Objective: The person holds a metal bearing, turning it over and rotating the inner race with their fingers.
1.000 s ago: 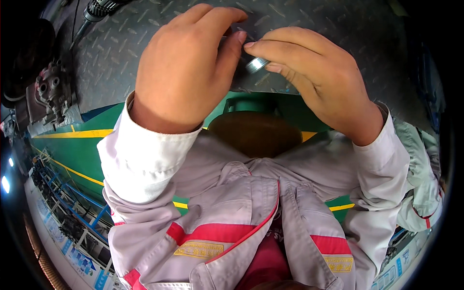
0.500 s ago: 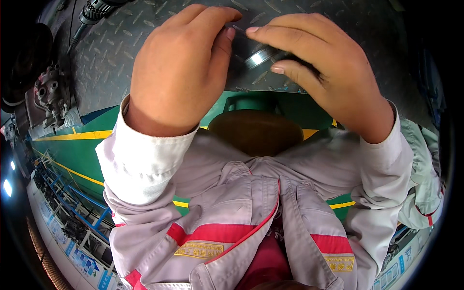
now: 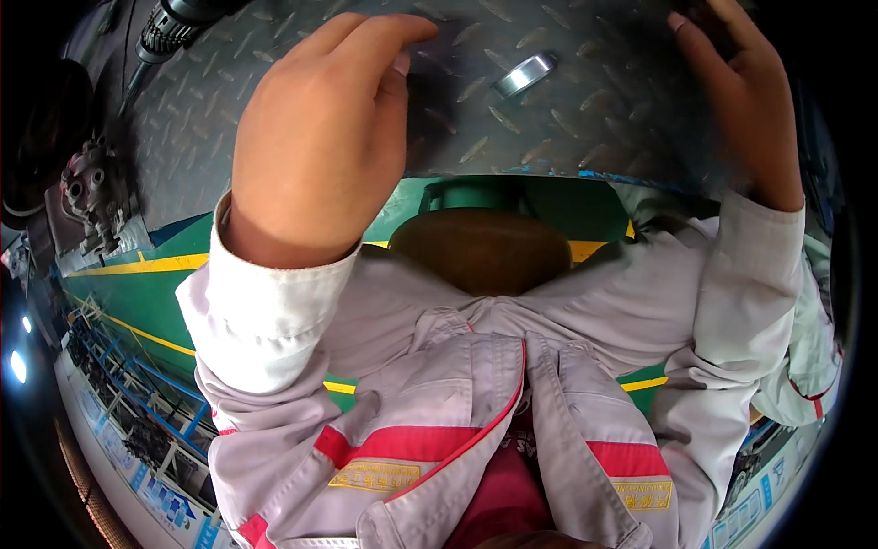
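Observation:
A short, shiny metal ring [image 3: 527, 75] sits on the dark tread-plate tabletop [image 3: 521, 137], between my two hands and touched by neither. My left hand [image 3: 315, 137] hovers over the plate to the left of the ring, back upward. Its forefinger and thumb are loosely curved with a gap between them, and I see nothing held there; the other fingers are partly hidden. Off to the right, my right hand [image 3: 754, 101] is raised over the plate, slightly blurred, its visible fingers apart and no object in them.
At the far left hangs a tool with a knurled collar [image 3: 163, 38] and a thin shaft. A grey metal casting with round ports [image 3: 91, 188] rests at the left. The tabletop's near edge runs before my lap, with a brown round stool seat [image 3: 480, 249] below it.
My right hand has moved away from the ring, to the right. The ring now lies a little farther right and farther from me. My left hand has shifted slightly left.

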